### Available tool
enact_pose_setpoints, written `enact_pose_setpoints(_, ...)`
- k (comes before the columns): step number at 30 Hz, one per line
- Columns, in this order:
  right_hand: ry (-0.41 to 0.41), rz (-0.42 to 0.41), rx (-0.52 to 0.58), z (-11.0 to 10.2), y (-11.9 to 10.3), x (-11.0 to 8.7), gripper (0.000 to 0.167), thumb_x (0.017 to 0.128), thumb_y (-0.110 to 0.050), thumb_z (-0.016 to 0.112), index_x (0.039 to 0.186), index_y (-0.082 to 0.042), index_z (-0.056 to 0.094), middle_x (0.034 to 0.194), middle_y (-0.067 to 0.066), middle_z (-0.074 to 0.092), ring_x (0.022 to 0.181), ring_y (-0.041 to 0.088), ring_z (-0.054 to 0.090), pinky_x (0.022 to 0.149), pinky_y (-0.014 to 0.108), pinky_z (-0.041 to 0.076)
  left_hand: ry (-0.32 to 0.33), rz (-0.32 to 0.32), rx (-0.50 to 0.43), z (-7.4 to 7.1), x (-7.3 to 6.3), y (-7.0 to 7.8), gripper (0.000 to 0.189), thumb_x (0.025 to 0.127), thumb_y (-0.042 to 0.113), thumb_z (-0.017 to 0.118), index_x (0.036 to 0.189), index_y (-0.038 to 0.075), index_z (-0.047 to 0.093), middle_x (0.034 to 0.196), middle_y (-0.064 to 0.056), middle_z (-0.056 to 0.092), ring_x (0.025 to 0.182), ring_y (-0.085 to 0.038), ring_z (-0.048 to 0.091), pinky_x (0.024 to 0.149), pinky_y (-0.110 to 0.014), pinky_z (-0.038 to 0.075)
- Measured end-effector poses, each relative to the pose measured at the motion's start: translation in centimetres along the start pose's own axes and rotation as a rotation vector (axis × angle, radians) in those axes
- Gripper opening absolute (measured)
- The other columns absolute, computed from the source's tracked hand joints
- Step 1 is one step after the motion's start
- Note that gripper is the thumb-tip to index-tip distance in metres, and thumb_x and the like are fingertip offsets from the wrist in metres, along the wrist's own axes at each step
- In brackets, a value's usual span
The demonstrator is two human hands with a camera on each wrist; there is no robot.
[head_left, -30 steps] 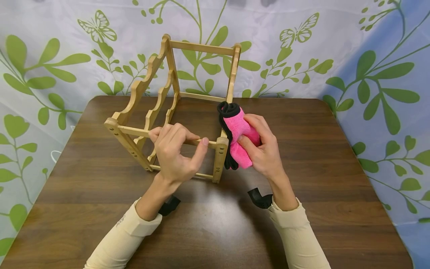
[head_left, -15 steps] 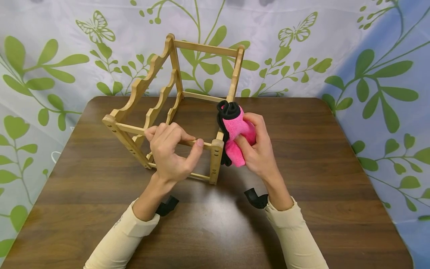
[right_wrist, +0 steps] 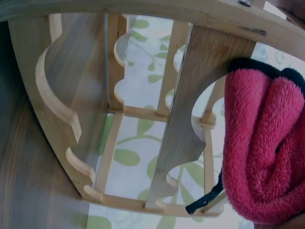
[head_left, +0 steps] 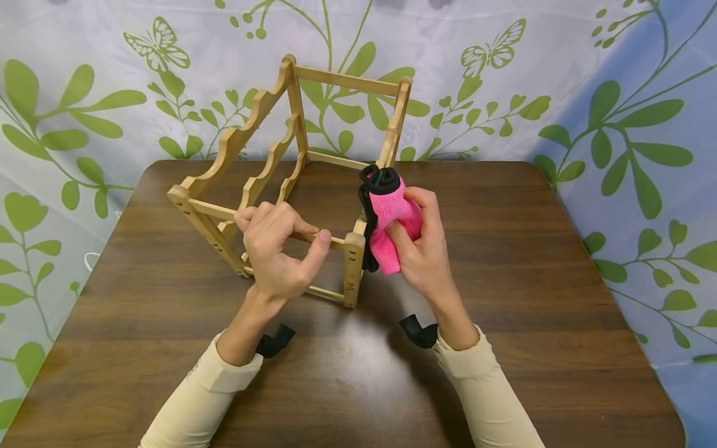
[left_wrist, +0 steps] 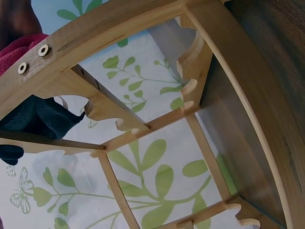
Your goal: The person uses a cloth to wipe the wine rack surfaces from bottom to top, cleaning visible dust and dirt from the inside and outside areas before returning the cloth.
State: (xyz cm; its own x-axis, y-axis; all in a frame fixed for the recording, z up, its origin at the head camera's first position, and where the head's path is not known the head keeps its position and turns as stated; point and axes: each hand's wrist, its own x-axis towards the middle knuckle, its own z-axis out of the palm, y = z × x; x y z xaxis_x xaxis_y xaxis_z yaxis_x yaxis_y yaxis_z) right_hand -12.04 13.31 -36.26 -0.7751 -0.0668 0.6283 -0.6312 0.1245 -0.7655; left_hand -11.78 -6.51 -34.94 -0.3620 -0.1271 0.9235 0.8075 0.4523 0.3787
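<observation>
A light wooden rack (head_left: 351, 274) with scalloped rails stands on the table, its length running away from me. My left hand (head_left: 278, 252) grips the top crossbar at the rack's near end, fingers over it and thumb along it. In my right hand (head_left: 426, 252) is a bunched pink cloth (head_left: 392, 208) with black edging, held against the rack's right upper rail. The right wrist view shows the folded pink cloth (right_wrist: 259, 138) beside a scalloped rail (right_wrist: 190, 105). Dark cloth edging (left_wrist: 40, 117) shows between rails in the left wrist view.
The brown wooden table (head_left: 532, 298) extends around the rack. Behind it hangs a pale curtain (head_left: 437, 37) with green leaves and butterflies. Black curved pieces (head_left: 419, 331) sit at both wrists. A thin white loop (head_left: 91, 260) shows by the table's left edge.
The rack has turned slightly, its near end shifting left and its far end right. Both hands and the cloth have moved a little left, still holding on.
</observation>
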Motion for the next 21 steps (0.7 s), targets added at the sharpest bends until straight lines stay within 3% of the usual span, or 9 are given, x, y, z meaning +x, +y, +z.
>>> enact_pose_setpoints(13, 0.077, -0.067, -0.004, 0.42, 0.30, 0.61, 0.030, 0.090, 0.009, 0.056, 0.119, 0.005, 0.048, 0.111, 0.017, 0.054, 0.088, 0.023, 0.056, 0.069, 0.030, 0.048, 0.003, 0.001, -0.013, 0.02, -0.14, -0.15, 0.019, 0.071, 0.020, 0.065, 0.057, 0.010, 0.056, 0.053, -0.001, 0.049, 0.055, -0.024, 0.037, 0.083, -0.038, 0.018)
enact_pose_setpoints(21, 0.110, -0.033, -0.023, 0.33, 0.07, 0.74, 0.033, 0.089, 0.008, 0.058, 0.121, 0.004, 0.050, 0.108, 0.018, 0.057, 0.084, 0.021, 0.057, 0.065, 0.028, 0.048, 0.013, 0.004, -0.013, 0.08, -0.14, -0.19, 0.019, 0.070, 0.019, 0.065, 0.056, 0.010, 0.056, 0.052, -0.001, 0.049, 0.055, -0.023, 0.036, 0.083, -0.038, 0.018)
